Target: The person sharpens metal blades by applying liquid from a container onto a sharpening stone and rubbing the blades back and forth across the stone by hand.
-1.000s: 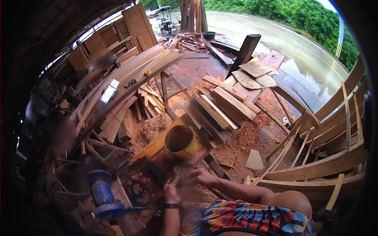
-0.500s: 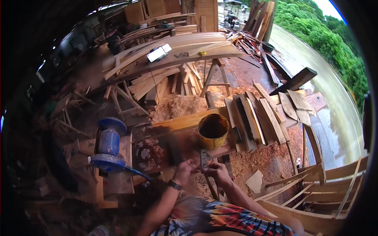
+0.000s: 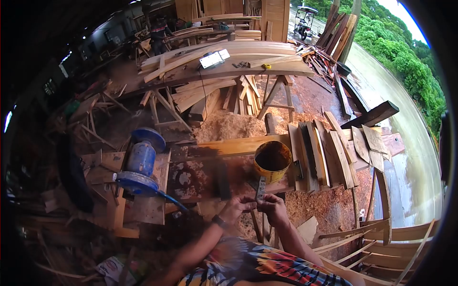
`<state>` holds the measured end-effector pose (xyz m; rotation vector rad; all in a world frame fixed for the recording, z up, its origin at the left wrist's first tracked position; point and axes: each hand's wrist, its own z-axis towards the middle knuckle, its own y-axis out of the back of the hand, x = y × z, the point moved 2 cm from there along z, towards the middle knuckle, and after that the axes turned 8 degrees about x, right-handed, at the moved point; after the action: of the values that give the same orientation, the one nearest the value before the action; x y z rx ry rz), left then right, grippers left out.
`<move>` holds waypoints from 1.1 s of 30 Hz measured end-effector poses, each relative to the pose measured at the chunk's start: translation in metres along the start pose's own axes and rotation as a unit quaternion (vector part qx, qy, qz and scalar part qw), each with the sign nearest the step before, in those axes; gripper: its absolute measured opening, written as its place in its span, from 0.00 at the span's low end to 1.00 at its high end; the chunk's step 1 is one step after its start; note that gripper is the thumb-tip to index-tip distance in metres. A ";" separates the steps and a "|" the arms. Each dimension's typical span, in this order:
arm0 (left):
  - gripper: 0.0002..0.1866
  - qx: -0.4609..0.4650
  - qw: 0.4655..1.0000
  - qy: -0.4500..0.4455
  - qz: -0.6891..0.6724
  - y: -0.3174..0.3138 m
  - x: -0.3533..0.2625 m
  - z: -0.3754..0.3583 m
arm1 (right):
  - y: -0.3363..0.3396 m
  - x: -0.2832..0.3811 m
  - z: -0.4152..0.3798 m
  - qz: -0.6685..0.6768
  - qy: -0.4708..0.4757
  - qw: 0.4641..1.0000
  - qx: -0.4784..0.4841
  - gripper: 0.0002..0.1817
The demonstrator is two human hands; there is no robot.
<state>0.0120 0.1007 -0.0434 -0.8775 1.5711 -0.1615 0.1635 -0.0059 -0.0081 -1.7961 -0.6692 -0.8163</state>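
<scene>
Both hands meet in front of my body, just this side of the yellow bucket. My left hand [image 3: 237, 209] pinches the lower end of a narrow, flat grey metal piece [image 3: 261, 187] with marks or slots along it. On its right side, my right hand [image 3: 273, 209] grips the same piece between thumb and fingers. The piece stands upright, leaning slightly right, its top end overlapping the bucket's lower wall in view. The round yellow bucket [image 3: 272, 176] has a dark inside and sits on the wooden bench [image 3: 191, 178].
A blue bench grinder [image 3: 140, 159] stands to the left. Several boards [image 3: 329, 155] are stacked right of the bucket. Behind is a long table [image 3: 229, 69] with planks and a white lamp [image 3: 214, 58]. Sawdust [image 3: 234, 124] covers the floor. A person [image 3: 159, 35] stands far back.
My view has turned a little left, so the scene sits farther right. The metal piece leans slightly more to the right; both hands keep hold of it. The far person now shows more clearly.
</scene>
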 end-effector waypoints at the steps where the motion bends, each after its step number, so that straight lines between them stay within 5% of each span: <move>1: 0.13 0.002 1.000 -0.002 -0.001 0.001 0.001 0.000 | -0.002 0.001 0.000 -0.001 -0.001 1.000 -0.002 0.07; 15: 0.14 -0.040 0.997 -0.061 -0.003 0.016 -0.005 -0.007 | -0.013 0.003 0.010 -0.024 -0.016 1.000 -0.009 0.08; 17: 0.14 -0.083 0.980 -0.118 0.138 0.013 -0.013 -0.011 | -0.013 0.000 0.016 -0.032 -0.016 0.999 -0.018 0.07; 18: 0.15 -0.104 0.961 -0.145 0.209 0.005 -0.024 -0.017 | -0.013 -0.002 0.020 -0.016 -0.027 0.999 -0.023 0.07; 19: 0.19 -0.113 0.854 -0.279 0.424 -0.022 -0.057 -0.031 | -0.012 -0.005 0.023 0.000 -0.039 0.999 -0.027 0.07; 22: 0.23 -0.125 0.677 -0.305 0.658 -0.033 -0.067 -0.040 | -0.004 -0.020 0.034 0.051 -0.099 0.994 -0.011 0.06; 26: 0.18 -0.135 0.599 -0.342 0.711 -0.020 -0.062 -0.038 | -0.016 -0.028 0.039 0.106 -0.152 0.983 -0.001 0.07; 33: 0.12 -0.128 0.580 -0.379 0.710 -0.015 -0.072 -0.040 | -0.027 -0.029 0.042 0.194 -0.212 0.955 0.068 0.10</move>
<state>-0.0213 0.1188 0.0310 0.3633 1.0150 1.4509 0.1352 0.0406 -0.0266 -1.9074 -0.5955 -0.1149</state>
